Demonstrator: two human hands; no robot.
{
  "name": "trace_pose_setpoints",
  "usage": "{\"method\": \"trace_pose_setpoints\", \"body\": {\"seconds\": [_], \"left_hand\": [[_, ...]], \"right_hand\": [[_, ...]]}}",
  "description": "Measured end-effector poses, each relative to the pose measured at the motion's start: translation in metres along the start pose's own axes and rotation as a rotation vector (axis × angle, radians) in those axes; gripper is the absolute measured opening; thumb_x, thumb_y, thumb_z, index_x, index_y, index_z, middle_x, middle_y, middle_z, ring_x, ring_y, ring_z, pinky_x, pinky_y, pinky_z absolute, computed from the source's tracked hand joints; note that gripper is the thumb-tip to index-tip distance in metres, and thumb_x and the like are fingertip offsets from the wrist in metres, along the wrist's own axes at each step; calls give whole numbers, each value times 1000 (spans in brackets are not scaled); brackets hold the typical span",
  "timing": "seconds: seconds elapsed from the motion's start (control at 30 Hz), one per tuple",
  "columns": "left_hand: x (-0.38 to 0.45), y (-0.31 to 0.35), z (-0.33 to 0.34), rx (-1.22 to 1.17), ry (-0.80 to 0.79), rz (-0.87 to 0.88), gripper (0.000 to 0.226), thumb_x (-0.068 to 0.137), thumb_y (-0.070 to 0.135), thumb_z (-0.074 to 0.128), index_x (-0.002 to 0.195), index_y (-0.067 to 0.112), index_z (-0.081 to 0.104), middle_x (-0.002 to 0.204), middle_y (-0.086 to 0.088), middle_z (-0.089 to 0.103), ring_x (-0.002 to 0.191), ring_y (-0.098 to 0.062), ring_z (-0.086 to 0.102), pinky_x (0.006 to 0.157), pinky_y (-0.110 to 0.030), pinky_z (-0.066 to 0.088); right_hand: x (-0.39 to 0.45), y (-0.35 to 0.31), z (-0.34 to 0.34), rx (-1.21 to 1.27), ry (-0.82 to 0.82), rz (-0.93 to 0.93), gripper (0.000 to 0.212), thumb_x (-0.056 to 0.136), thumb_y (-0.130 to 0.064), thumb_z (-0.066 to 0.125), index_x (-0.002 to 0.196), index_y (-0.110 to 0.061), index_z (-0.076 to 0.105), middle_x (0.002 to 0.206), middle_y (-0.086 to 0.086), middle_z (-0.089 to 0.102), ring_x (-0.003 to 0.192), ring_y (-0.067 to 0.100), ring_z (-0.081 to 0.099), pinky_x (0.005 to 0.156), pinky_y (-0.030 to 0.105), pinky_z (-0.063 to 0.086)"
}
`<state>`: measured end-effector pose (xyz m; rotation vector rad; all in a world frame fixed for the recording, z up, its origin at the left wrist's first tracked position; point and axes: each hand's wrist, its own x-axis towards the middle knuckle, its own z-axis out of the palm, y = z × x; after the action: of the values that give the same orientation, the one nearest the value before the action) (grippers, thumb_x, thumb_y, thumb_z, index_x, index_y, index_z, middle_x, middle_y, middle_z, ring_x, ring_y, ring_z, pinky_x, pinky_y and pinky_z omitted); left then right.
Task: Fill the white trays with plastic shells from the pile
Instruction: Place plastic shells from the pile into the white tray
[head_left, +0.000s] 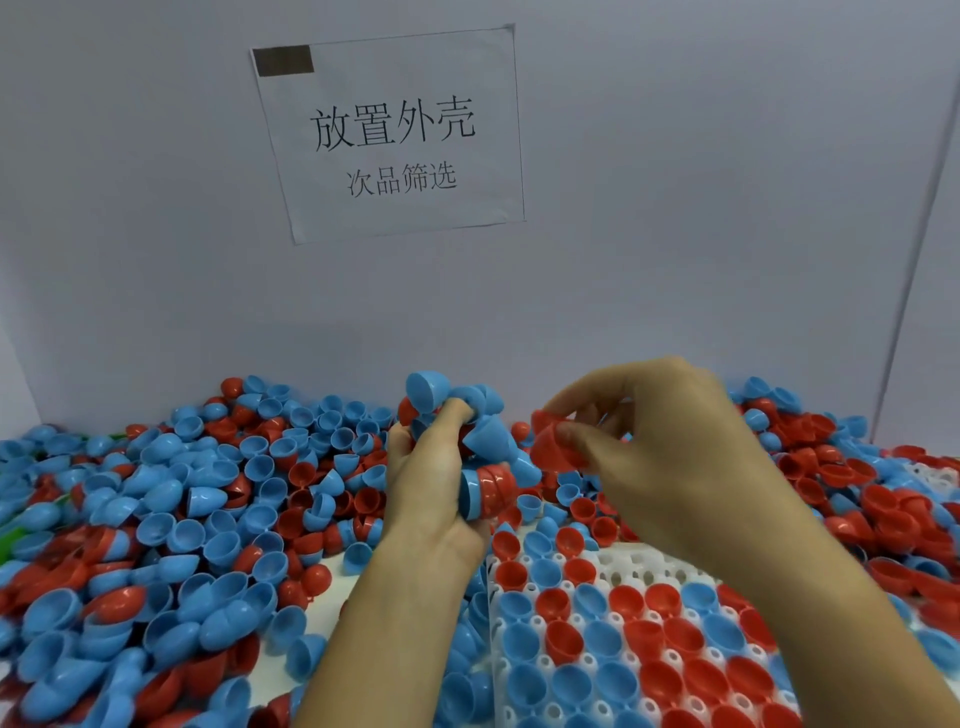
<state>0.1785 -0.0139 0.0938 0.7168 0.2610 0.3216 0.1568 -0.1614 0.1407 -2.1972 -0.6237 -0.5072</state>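
left hand (431, 467): curled round a clutch of blue and red shells (467, 441), held above the pile (182, 493).
right hand (660, 447): thumb and fingers pinch one red shell (558, 447) at its rim.
tray (639, 566): white, lower right, mostly filled, a few pockets bare.
handling: shells look light, thin, slick, and they nest; pinch the rim.

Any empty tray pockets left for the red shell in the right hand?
Yes: bare pockets at the tray's far edge, just under the right hand with its red shell. Nearer rows are full. The pile crowds the left; the left hand grips a bunch.
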Motion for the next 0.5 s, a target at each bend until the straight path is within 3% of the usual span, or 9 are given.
{"method": "trace_pose_setpoints", "body": {"seconds": [0.1, 0.2, 0.4, 0.5], "left_hand": [[1, 6, -3, -3, -3, -20, 21, 90, 15, 71, 103, 24, 58, 88, -7, 67, 50, -12, 68, 44, -27, 52], [3, 12, -5, 23, -8, -15, 36, 92, 16, 69, 126, 17, 60, 86, -5, 64, 45, -8, 64, 39, -22, 47], [7, 20, -8, 30, 8, -6, 41, 92, 16, 67, 132, 16, 56, 75, 1, 55, 42, -5, 55, 38, -18, 42], [8, 24, -10, 36, 15, 4, 51, 93, 18, 67, 142, 16, 53, 80, 2, 58, 46, -4, 58, 39, -17, 43]], "right_hand": [[1, 4, -14, 45, 94, 25, 20, 89, -10, 71, 85, -28, 77, 60, -15, 66, 63, -5, 63, 49, 3, 43], [9, 14, -21, 19, 82, 73, 15, 90, -12, 70, 89, -25, 77, 65, -11, 68, 66, 1, 65, 50, 6, 46], [31, 59, -9, -165, -100, 177, 12, 91, -8, 68, 92, -16, 78, 63, -5, 68, 45, 0, 57, 43, 8, 42], [32, 88, 10, -309, -281, 175, 18, 92, -3, 63, 98, -11, 78, 79, 0, 73, 47, -2, 53, 44, 6, 37]]}}
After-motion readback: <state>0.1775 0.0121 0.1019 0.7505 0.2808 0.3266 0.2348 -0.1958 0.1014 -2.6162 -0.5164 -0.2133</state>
